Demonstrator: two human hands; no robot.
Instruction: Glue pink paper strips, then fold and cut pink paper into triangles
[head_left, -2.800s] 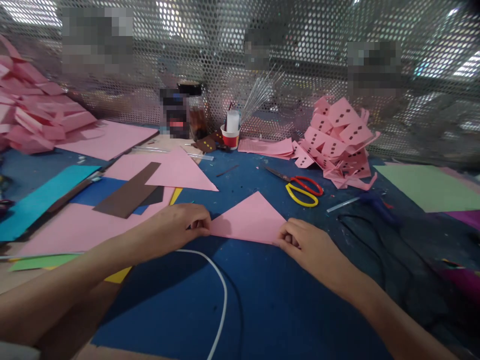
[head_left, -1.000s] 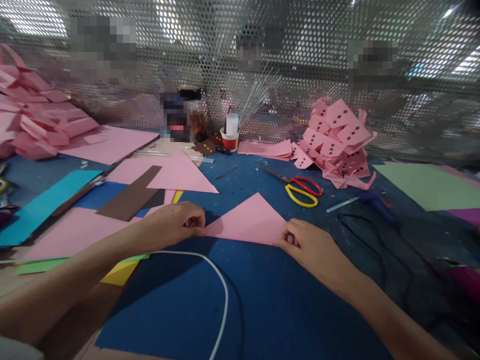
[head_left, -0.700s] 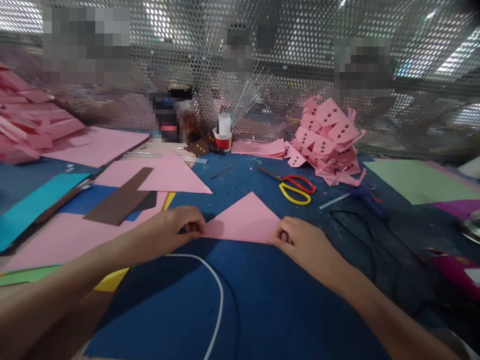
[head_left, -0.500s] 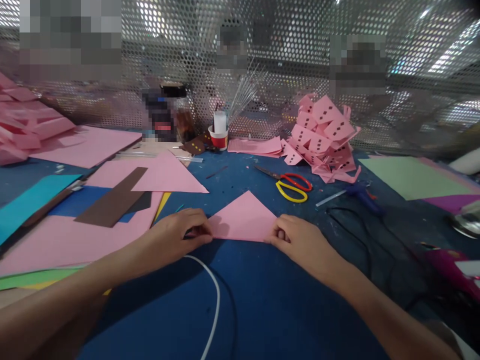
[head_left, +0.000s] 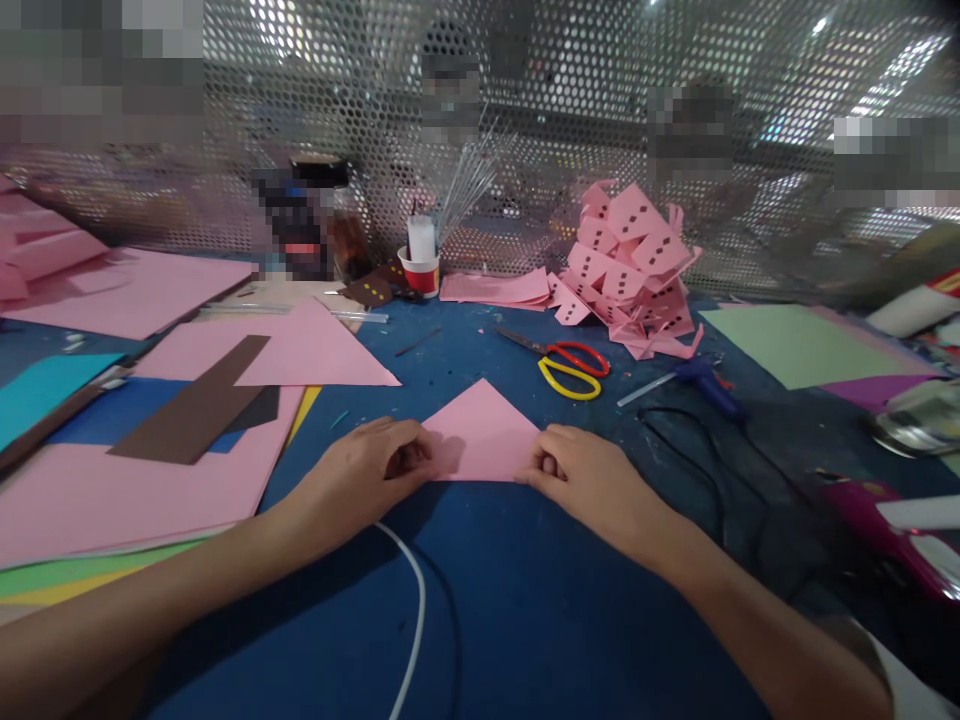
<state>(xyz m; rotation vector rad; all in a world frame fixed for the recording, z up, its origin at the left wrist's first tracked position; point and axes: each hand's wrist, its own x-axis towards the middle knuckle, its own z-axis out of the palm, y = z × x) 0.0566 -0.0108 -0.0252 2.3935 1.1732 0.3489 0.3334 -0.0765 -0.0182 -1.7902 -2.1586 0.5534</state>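
Note:
A pink paper triangle (head_left: 482,435) lies on the blue table with its point away from me and its long edge toward me. My left hand (head_left: 382,455) is closed on its left corner, thumb and fingers pinching the paper. At the opposite corner my right hand (head_left: 574,462) pinches the paper the same way. Both lower corners are hidden under my fingers. Beyond the triangle, to the right, lie scissors (head_left: 559,365) with one red and one yellow handle loop.
Pink sheets (head_left: 157,490) with a brown paper strip (head_left: 191,400) lie left. A dotted pink folded-paper pile (head_left: 630,270) and a red-and-white cup (head_left: 420,275) stand at the back. A blue glue gun (head_left: 709,390) lies right. A white cable (head_left: 416,610) crosses the table before me.
The view has turned slightly to the right, so most things sit further left. My left hand has come a little closer to my right along the triangle's near edge. Both hands still pinch the corners.

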